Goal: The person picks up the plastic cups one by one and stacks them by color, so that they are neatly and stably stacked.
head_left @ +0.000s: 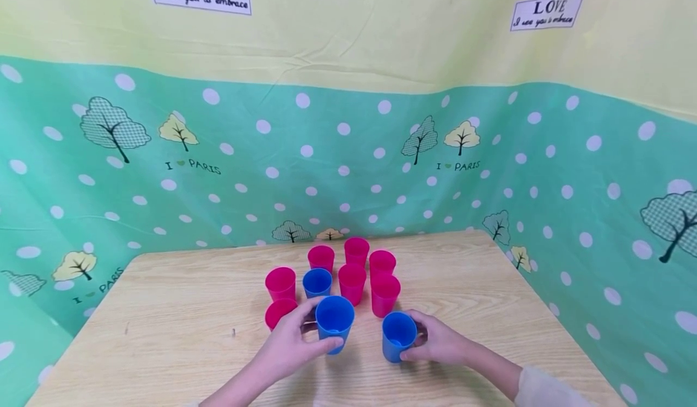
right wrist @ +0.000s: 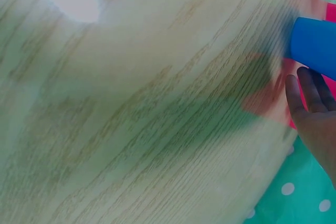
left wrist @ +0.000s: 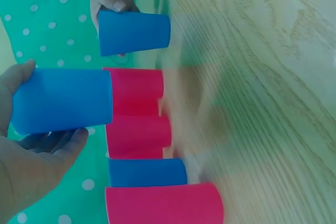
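My left hand point(head_left: 288, 348) grips a blue cup point(head_left: 332, 325) between thumb and fingers. Its mouth faces up, and the left wrist view shows its base raised off the table. To the right, a second blue cup point(head_left: 395, 348) stands upright in the grip of my right hand point(head_left: 442, 339); I cannot tell whether its base touches the tabletop. In the right wrist view, part of that blue cup point(right wrist: 317, 45) shows above the fingers. A third blue cup point(head_left: 317, 282) is among several pink cups, such as this pink cup point(head_left: 385, 298), all mouth up.
The cups stand on a light wooden table point(head_left: 185, 310). One pink cup point(head_left: 279, 311) is partly hidden behind my left hand. A green dotted cloth point(head_left: 218, 213) with printed trees hangs behind the table and along its sides.
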Available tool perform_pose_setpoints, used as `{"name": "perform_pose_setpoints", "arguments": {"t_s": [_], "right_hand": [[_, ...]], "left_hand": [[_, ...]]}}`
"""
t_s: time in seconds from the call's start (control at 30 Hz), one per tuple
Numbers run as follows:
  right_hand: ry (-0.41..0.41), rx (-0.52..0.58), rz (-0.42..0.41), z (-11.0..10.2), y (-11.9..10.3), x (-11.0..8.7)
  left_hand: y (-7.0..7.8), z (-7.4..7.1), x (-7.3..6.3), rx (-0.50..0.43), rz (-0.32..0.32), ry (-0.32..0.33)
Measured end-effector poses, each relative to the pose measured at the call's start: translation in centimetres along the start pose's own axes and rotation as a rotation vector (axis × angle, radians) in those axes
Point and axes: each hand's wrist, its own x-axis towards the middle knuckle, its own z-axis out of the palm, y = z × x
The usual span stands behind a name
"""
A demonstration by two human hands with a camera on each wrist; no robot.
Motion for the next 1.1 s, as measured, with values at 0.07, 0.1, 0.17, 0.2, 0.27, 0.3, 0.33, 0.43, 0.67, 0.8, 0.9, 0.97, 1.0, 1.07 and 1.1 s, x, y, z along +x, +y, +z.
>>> {"name": "perform_pose_setpoints", "arguments": {"t_s": [0.07, 0.1, 0.17, 0.2, 0.27, 0.3, 0.33, 0.43, 0.67, 0.8, 0.9, 0.97, 1.0, 1.07, 1.1], "right_hand": [[0.0, -0.001, 0.001, 0.0, 0.0, 0.0], [0.002, -0.004, 0.003, 0.0, 0.0, 0.0], [0.006, -0.012, 0.008, -0.1, 0.0, 0.0], [0.008, -0.016, 0.011, -0.1, 0.0, 0.0], [0.01, -0.021, 0.015, -0.1, 0.0, 0.0], [0.01, -0.023, 0.015, -0.1, 0.0, 0.0], [0.01, -0.025, 0.016, -0.1, -0.1, 0.0], [0.01, -0.025, 0.011, 0.0, -0.1, 0.0], [-0.002, -0.01, 0.006, 0.1, -0.1, 0.0], [-0.001, -0.015, 0.012, 0.1, -0.1, 0.1], [0.0, -0.016, 0.016, 0.1, 0.0, 0.1], [-0.002, -0.013, 0.014, 0.1, 0.0, 0.2], [-0.004, -0.009, 0.01, 0.1, 0.1, 0.2], [-0.008, -0.003, 0.001, 0.1, 0.2, 0.2], [-0.011, 0.002, -0.006, 0.1, 0.2, 0.2]], "left_hand": [[0.2, 0.1, 0.1, 0.001, 0.0, -0.007], [0.3, 0.2, 0.2, 0.002, 0.001, -0.011], [0.4, 0.3, 0.3, -0.001, 0.014, -0.017], [0.6, 0.3, 0.4, -0.006, 0.022, -0.02], [0.9, 0.4, 0.5, -0.022, 0.033, -0.026], [1.0, 0.5, 0.5, -0.028, 0.033, -0.03], [1.2, 0.5, 0.6, -0.033, 0.035, -0.034], [1.8, 0.9, 0.9, -0.042, 0.028, -0.044], [2.6, 2.1, 1.6, -0.069, 0.067, -0.063], [2.9, 2.8, 2.2, -0.064, 0.061, -0.072], [3.0, 3.5, 2.6, -0.07, 0.059, -0.082], [3.1, 3.9, 2.8, -0.079, 0.06, -0.089], [3.1, 4.1, 2.9, -0.08, 0.063, -0.092], [3.1, 4.5, 3.2, -0.085, 0.069, -0.093], [3.2, 4.7, 3.3, -0.09, 0.078, -0.092]]}}
